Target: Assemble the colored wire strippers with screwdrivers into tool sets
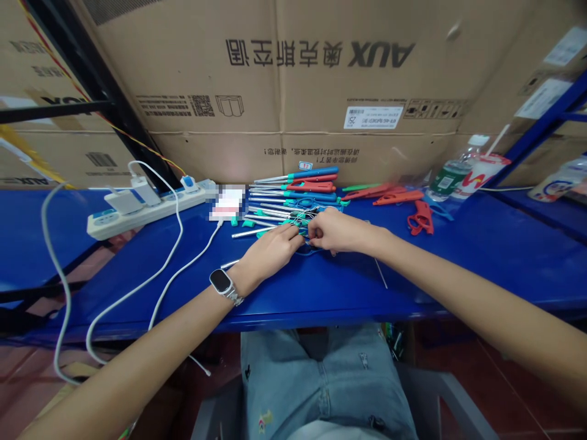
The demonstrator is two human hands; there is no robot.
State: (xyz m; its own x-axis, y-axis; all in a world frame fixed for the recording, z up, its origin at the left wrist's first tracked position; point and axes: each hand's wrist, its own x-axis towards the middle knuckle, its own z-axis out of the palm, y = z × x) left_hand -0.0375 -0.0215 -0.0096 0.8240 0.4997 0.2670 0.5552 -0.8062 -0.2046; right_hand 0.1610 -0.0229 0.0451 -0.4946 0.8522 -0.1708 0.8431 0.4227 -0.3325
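From where I stand, I see a person sitting at a blue table (284,299) with both hands close together in the middle. The left hand (275,247) is bent over with its fingers curled in, and its fingertips nearly meet those of the right hand (331,231). The right hand is curled too, thumb and fingers close together. They look like they are pinching something small, but I can't tell what, because the fingers hide it.

A bit of a blue piece (313,250) peeks out just under the fingertips, between the two hands. Some thin, pale wires (303,215) lie right beside the right hand's fingers, on the far side.

Just past both hands is a pile of silver sticks with red and blue handles (316,187). A thin silver rod (381,274) sticks out on the near side of the right wrist. Farther off to the right, well apart from the hands, lie orange-red pieces (398,197). The left wrist wears a watch (221,281).
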